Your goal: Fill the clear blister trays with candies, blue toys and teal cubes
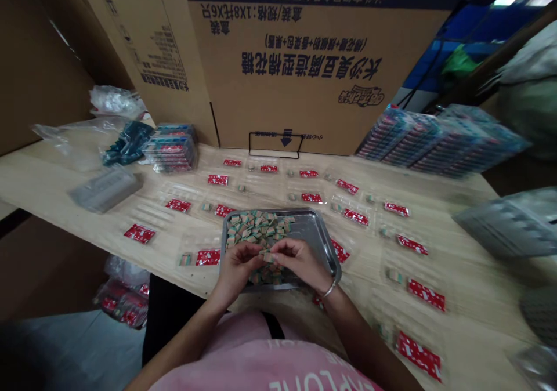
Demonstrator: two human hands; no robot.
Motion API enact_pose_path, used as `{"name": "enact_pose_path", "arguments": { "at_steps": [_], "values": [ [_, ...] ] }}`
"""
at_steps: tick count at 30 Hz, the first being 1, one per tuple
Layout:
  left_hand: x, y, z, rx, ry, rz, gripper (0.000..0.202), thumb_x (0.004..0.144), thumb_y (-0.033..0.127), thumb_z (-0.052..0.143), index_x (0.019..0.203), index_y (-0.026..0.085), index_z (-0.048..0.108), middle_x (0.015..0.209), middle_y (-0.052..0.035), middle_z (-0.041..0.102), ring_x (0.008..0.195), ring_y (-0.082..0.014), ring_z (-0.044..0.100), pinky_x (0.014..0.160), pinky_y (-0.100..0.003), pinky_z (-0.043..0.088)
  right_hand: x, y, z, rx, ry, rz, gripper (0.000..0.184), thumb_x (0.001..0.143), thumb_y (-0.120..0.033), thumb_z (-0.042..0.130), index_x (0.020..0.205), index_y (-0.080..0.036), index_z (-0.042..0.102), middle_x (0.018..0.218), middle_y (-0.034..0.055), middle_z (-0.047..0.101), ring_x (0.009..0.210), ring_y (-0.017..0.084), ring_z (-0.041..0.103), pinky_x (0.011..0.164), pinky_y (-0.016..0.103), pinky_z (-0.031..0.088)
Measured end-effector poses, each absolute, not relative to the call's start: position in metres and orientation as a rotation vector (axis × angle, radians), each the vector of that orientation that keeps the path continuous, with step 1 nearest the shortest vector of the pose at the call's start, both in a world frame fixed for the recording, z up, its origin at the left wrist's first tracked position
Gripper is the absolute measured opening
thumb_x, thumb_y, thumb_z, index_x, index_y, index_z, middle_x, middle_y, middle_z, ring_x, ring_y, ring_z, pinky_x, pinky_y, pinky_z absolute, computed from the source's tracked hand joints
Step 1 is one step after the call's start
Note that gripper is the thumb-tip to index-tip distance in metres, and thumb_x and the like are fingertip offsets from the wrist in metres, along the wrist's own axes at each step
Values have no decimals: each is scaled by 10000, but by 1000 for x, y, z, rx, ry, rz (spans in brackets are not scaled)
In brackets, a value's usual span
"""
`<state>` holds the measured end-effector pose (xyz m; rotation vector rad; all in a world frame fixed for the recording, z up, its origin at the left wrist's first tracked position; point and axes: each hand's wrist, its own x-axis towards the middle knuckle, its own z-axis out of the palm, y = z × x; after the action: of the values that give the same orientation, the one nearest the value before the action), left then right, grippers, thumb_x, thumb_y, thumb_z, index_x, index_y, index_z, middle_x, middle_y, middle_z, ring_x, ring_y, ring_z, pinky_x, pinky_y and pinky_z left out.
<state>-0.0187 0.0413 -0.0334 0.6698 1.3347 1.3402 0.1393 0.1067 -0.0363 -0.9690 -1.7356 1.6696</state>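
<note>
A metal tray (319, 237) lies on the table in front of me, with many small brown-and-green folded pieces (250, 227) heaped in its left part. Over that heap my left hand (239, 266) and my right hand (298, 259) meet, fingertips pinched together. Between the right thumb and fingers is one small folded piece (268, 257). The left fingertips are closed right beside it, touching a piece of the same kind as far as I can see. Around the tray lie clear plastic trays, several with a red white-dotted packet (209, 257) and a small folded piece (185, 259).
A large cardboard box (304, 107) stands at the back. Stacks of packed trays (435, 141) are at the back right, a smaller stack (170, 147) at the back left. Empty clear trays (104, 188) sit left, more clear trays (513, 223) right. Bagged red packets (124, 301) lie below the table.
</note>
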Motion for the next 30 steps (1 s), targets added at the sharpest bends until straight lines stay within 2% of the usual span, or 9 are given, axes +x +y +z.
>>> {"name": "enact_pose_path", "arguments": {
  "at_steps": [5, 8, 11, 14, 17, 20, 24, 27, 30],
  "values": [
    [-22, 39, -33, 723, 1331, 1305, 272, 536, 328, 786, 710, 149, 678, 658, -18, 678, 599, -135, 612, 592, -244, 496, 125, 99, -36, -1022, -1823, 1454, 96, 736, -226, 585, 786, -164, 640, 691, 5, 651, 617, 123, 586, 572, 226, 452],
    [-23, 39, -35, 733, 1336, 1351, 273, 504, 289, 801, 698, 147, 672, 635, -12, 673, 578, -126, 601, 572, -231, 482, 121, 96, -32, -1060, -1902, 1312, 82, 749, -181, 563, 789, -166, 632, 687, 7, 648, 611, 124, 595, 568, 224, 465],
    [-27, 39, -37, 724, 1369, 1384, 241, 498, 248, 791, 671, 141, 661, 611, -7, 661, 549, -114, 582, 549, -215, 459, 118, 95, -27, -954, -2106, 1040, 173, 787, -142, 529, 912, -171, 644, 910, 68, 668, 832, 168, 630, 741, 289, 502],
    [-33, 37, -33, 648, 1333, 1394, 303, 518, 236, 769, 771, 148, 629, 640, -8, 665, 560, -125, 593, 557, -228, 464, 113, 96, -24, -725, -2327, 828, 252, 847, -134, 471, 1033, -195, 630, 1132, 92, 623, 1049, 193, 575, 907, 350, 451],
    [-42, 32, -28, 621, 1313, 1444, 395, 526, 225, 753, 869, 167, 565, 637, 4, 654, 559, -129, 595, 554, -228, 456, 99, 99, -21, -662, -2384, 909, 192, 849, -128, 492, 961, -197, 632, 1031, 67, 666, 963, 172, 612, 851, 311, 471],
    [-53, 24, -27, 702, 1422, 1513, 356, 561, 206, 714, 879, 171, 559, 671, -5, 652, 599, -130, 599, 558, -216, 441, 78, 100, -14, -682, -2467, 968, 140, 801, -91, 545, 838, -197, 629, 867, 34, 675, 829, 160, 625, 747, 271, 473],
    [-77, 18, -34, 769, 1575, 1594, 346, 631, 238, 673, 954, 180, 563, 753, -19, 642, 670, -143, 611, 613, -238, 467, 41, 115, -6, -601, -2575, 949, 113, 747, -84, 601, 765, -184, 651, 758, 17, 658, 729, 155, 613, 672, 253, 450],
    [-104, 17, -43, 839, 1704, 1658, 390, 692, 305, 650, 1051, 190, 552, 906, -63, 645, 810, -183, 627, 724, -301, 492, 2, 159, -11, -720, -2493, 1156, 82, 703, -100, 650, 737, -171, 671, 675, -14, 668, 632, 123, 611, 601, 212, 449],
    [-131, 16, -51, 988, 1967, 1668, 380, 703, 342, 643, 1047, 191, 585, 1055, -97, 625, 992, -236, 582, 873, -384, 448, -49, 222, -22, -954, -2406, 1073, 75, 692, -84, 642, 735, -134, 678, 707, 18, 690, 662, 131, 621, 614, 218, 461]
  ]
}}
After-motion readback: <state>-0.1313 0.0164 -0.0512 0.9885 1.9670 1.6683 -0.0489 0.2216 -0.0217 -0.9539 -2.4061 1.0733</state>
